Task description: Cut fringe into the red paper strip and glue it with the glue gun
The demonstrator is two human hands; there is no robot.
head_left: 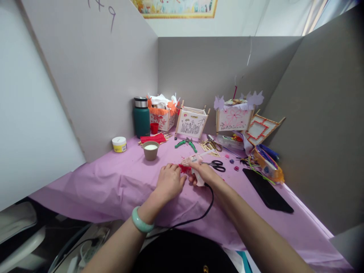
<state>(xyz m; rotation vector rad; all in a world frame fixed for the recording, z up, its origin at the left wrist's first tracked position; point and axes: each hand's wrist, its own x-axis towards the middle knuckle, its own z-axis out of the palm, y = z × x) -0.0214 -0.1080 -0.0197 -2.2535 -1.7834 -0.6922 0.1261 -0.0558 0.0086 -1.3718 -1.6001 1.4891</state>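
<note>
My right hand (204, 173) is closed around a pale glue gun (195, 167) whose black cord (199, 218) trails back toward me over the purple paper table cover (113, 185). The gun's tip points left at a small red piece (184, 168). My left hand (170, 181), with a green bangle on its wrist, has its fingers curled and pinches that red piece at the tip. Black-handled scissors (216, 165) lie just right of my right hand.
Behind stand a cup of white liquid (150, 150), a yellow-labelled tub (119, 144), a green flask (141, 117), green pliers (186, 143), red sticks (152, 138) and three paper lanterns (191, 122). A black flat slab (267, 191) and coloured scraps lie right. Grey partitions wall the desk.
</note>
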